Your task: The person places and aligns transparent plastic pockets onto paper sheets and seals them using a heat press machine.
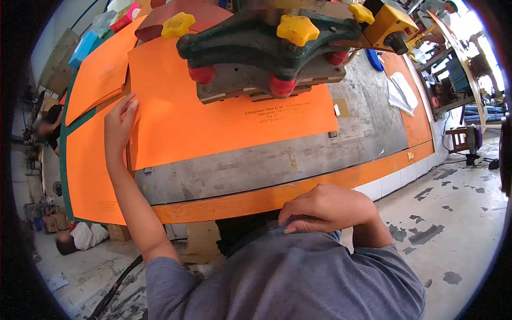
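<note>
A large orange sheet point(176, 117) lies on the grey metal bed point(245, 168), with gold lettering point(277, 113) near its right end. My left hand point(120, 125) is at the sheet's left edge, thumb and fingertips closed on that edge. Above the sheet hangs a dark green press head point(266, 40) with yellow star knobs point(297, 30) and red round feet point(281, 85); it hides part of the sheet's far side. My right hand point(330, 207) is curled loosely in front of my shirt, near the table edge, with nothing visible in it.
More orange sheets point(96, 170) lie to the left, with a stack point(104, 74) behind them. A yellow control box point(392, 29) with a black knob is at upper right. A crumpled white piece point(402, 93) lies on the table's right. Other people are at far left and upper right.
</note>
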